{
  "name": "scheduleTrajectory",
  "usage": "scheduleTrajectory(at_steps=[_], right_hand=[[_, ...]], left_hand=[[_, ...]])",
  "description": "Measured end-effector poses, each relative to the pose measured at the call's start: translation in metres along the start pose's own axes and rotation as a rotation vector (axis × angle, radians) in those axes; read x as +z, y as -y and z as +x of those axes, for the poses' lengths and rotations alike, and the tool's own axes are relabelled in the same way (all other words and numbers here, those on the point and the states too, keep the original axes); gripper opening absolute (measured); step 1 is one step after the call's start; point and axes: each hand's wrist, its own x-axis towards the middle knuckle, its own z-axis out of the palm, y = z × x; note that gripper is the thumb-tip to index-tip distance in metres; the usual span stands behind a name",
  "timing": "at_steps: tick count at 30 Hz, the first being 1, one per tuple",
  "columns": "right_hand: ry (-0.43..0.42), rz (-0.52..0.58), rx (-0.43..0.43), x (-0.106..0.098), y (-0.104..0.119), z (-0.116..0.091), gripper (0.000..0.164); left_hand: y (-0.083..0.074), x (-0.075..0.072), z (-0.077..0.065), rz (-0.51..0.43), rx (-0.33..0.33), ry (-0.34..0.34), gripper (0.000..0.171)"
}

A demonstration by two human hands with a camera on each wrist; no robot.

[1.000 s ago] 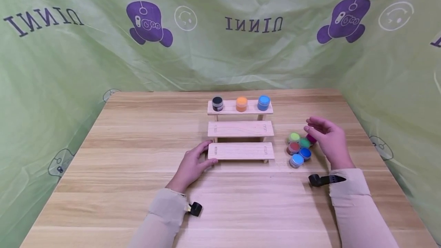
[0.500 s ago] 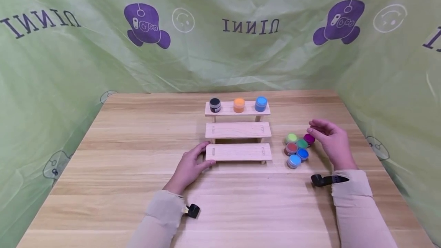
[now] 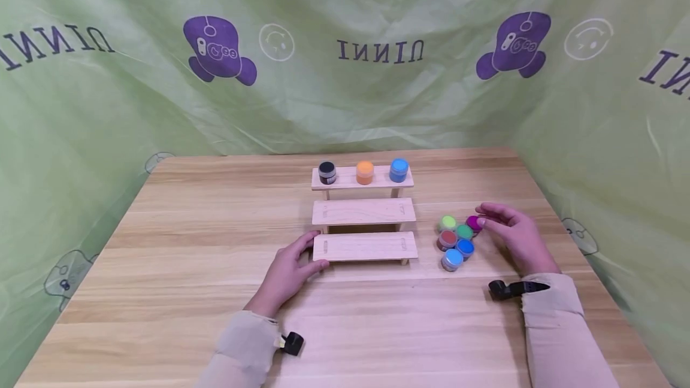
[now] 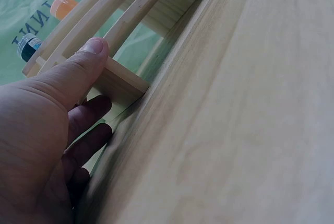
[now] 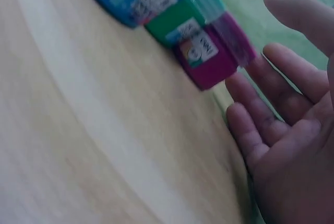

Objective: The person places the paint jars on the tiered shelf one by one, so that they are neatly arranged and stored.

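Note:
A three-tier wooden display stand (image 3: 365, 246) stands mid-table. My left hand (image 3: 286, 275) holds the left end of its lowest step, and in the left wrist view the thumb (image 4: 91, 51) lies against the step's front edge. On the top step sit a black paint pot (image 3: 327, 172), an orange paint pot (image 3: 365, 172) and a blue paint pot (image 3: 399, 170). To the right, my right hand (image 3: 514, 238) is beside a purple paint pot (image 3: 473, 223), fingers extended and thumb apart. In the right wrist view the fingertips are very close to the purple pot (image 5: 206, 59); contact is unclear.
Clustered next to the purple pot are a light green pot (image 3: 447, 224), a green pot (image 3: 464, 232), a brownish-red pot (image 3: 447, 240), a dark blue pot (image 3: 465, 248) and a light blue pot (image 3: 451, 260). A green printed curtain (image 3: 302, 112) surrounds the table.
My right hand has shifted right off the purple pot, which it partly covered, then lowered beside it. The left hand stays on the stand. The head view has tilted upward and turned slightly right.

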Motion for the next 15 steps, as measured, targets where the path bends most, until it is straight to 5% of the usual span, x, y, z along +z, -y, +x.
scheduleTrajectory(at_steps=[6, 15], right_hand=[[0.038, 0.002, -0.025, -0.007, -0.007, 0.003, 0.062], [0.100, -0.064, 0.006, -0.004, -0.014, 0.002, 0.062]], left_hand=[[0.000, 0.000, 0.005, -0.005, 0.051, -0.002, 0.069], [0.004, 0.002, -0.001, -0.014, 0.014, -0.017, 0.068]])
